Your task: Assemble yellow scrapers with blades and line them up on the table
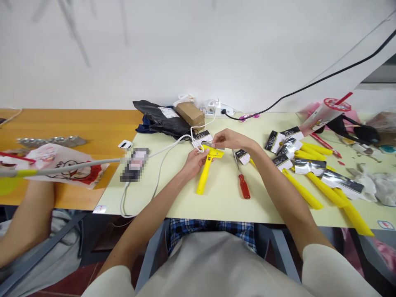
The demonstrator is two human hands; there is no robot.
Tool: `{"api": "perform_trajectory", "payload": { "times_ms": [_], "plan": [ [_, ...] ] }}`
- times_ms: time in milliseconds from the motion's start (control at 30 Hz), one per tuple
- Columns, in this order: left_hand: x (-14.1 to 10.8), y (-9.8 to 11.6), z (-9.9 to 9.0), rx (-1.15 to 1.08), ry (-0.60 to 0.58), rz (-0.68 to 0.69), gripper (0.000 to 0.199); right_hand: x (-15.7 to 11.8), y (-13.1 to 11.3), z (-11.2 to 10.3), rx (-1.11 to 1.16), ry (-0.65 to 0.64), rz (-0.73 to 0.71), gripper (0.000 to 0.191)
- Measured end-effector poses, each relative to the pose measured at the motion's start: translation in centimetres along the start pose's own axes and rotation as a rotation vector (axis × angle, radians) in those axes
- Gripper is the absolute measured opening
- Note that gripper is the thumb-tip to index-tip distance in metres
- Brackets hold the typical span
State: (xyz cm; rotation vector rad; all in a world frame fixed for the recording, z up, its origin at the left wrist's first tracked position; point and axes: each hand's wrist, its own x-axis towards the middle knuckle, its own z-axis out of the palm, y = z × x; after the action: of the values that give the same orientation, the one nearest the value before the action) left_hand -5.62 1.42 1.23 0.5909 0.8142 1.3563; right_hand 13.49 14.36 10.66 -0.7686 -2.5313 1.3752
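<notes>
A yellow plastic scraper (206, 173) lies nearly upright in the view, its long handle resting toward me on the pale green table top (216, 202). My left hand (194, 163) grips its wide head from below. My right hand (230, 139) comes in from the right, with fingertips pinching the top edge of the head, where a thin metal strip (210, 146) shows. Just right of my hands lies a red-handled screwdriver (244, 186). Several yellow scrapers with black and silver card packaging (309, 167) lie in a loose heap further right.
A white cable (163, 159) crosses the table toward a power strip (216, 110) at the wall. A black bag and cardboard box sit behind it. On the left, a co-worker's arm (27, 218) reaches beside an orange table holding a printed plastic bag (64, 167).
</notes>
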Motion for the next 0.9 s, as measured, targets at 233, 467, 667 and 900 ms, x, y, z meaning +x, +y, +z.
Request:
{"api": "perform_trajectory", "payload": {
  "times_ms": [233, 467, 667, 900],
  "plan": [
    [0.5, -0.2, -0.3, 0.01, 0.031, 0.019, 0.048, 0.6, 0.6, -0.1, 0.019, -0.02, -0.023, 0.029],
    [0.4, -0.1, 0.2, 0.014, 0.083, 0.014, 0.043, 1.1, 1.1, 0.5, 0.054, -0.036, -0.035, 0.032],
    [0.3, -0.1, 0.4, 0.043, 0.062, 0.037, 0.039, 1.3, 1.8, 0.5, 0.049, -0.04, -0.031, 0.03],
    [0.0, -0.2, 0.4, 0.057, -0.026, -0.022, 0.033, 1.3, 2.0, 0.2, 0.075, -0.041, -0.035, 0.028]
  ]
}}
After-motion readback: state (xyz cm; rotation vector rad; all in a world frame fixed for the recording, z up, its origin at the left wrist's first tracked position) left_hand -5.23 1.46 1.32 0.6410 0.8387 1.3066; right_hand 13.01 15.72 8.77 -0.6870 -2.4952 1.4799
